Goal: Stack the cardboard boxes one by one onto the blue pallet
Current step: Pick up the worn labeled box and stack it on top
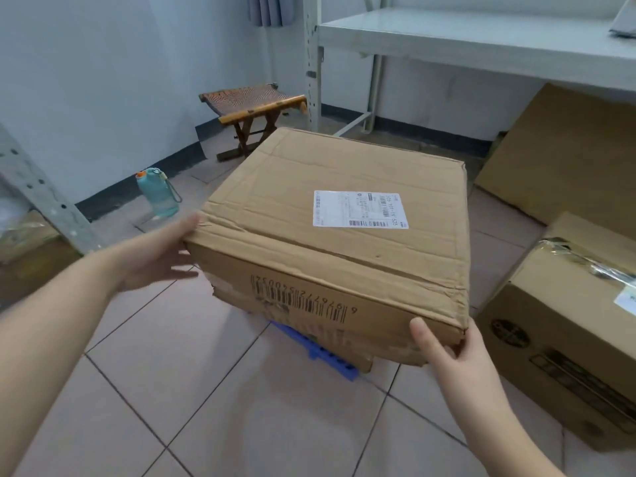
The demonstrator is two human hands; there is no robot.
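Note:
A large worn cardboard box [330, 235] with a white shipping label on top fills the centre of the view. It rests on other cardboard stacked over the blue pallet [327, 356], of which only a corner shows under the box. My left hand [155, 256] presses flat against the box's left near corner, fingers spread. My right hand [447, 349] grips the box's right near bottom corner, thumb on the front face. A second cardboard box [564, 332] with tape on top stands on the floor to the right.
A flattened cardboard sheet [564, 153] leans under the metal shelf [464, 39] at the back right. A wooden folding stool [254, 111] stands behind the box. A teal water bottle [158, 192] stands by the left wall. A shelf post [41, 197] slants at far left.

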